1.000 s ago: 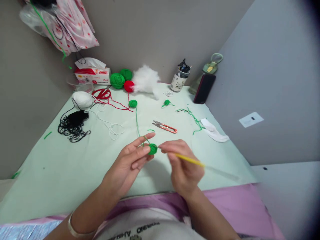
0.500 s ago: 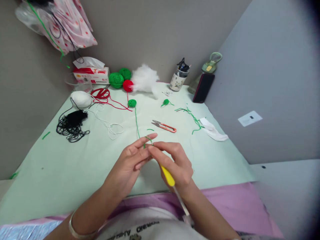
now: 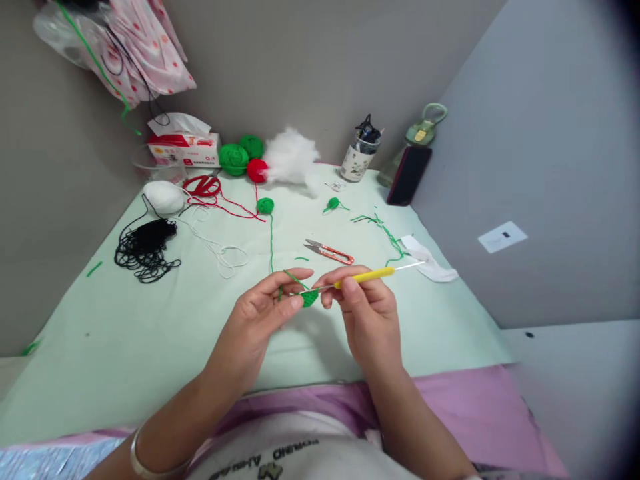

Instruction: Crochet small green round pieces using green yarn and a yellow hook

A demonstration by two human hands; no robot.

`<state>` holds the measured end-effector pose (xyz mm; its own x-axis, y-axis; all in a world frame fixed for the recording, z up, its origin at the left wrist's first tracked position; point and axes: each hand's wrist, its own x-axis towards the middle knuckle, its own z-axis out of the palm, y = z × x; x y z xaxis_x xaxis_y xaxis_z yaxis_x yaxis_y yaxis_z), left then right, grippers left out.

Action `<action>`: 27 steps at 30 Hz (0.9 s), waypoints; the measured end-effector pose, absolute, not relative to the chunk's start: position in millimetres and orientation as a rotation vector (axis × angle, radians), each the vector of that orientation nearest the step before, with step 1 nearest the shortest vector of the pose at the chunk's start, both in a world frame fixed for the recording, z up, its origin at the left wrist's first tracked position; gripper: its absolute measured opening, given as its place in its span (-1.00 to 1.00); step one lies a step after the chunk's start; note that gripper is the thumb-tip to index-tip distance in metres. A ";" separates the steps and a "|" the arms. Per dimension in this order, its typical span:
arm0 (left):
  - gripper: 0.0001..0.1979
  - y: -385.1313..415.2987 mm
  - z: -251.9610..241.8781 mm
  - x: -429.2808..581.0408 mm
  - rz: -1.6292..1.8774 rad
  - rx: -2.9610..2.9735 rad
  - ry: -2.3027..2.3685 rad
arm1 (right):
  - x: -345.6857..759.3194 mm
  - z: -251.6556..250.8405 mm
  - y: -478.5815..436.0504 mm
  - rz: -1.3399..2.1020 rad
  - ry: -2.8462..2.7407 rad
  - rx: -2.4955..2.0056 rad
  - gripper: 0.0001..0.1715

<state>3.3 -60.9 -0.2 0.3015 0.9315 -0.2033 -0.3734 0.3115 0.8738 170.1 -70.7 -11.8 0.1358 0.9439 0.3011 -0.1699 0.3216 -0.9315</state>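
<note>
My left hand (image 3: 265, 312) pinches a small green crochet piece (image 3: 309, 298) between thumb and fingers, with green yarn (image 3: 271, 245) looped over the raised index finger and running back to a small green ball (image 3: 265, 205). My right hand (image 3: 363, 310) grips a crochet hook with a yellow handle (image 3: 364, 275). The hook's metal tip points left into the green piece, and its tail points right. Both hands hover above the pale green table cover (image 3: 150, 333) near its front edge.
Red-handled thread snips (image 3: 330, 252) lie just beyond my hands. Further back lie black yarn (image 3: 146, 249), a white yarn ball (image 3: 164, 197), red scissors (image 3: 203, 187), green and red yarn balls (image 3: 235, 159), white stuffing (image 3: 291, 159), a tissue box (image 3: 184, 148), a jar (image 3: 359, 160), a dark phone (image 3: 409, 176) and white cloth (image 3: 429, 264).
My right hand swung the hook from pointing toward my body to lying level, tip to the left. The green piece, covered half a second ago, shows again between my hands.
</note>
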 end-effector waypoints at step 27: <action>-0.66 -58.0 1.6 -1.3 0.949 0.605 0.708 | 165.6 -7.5 -77.7 0.621 -1.335 -0.877 -0.76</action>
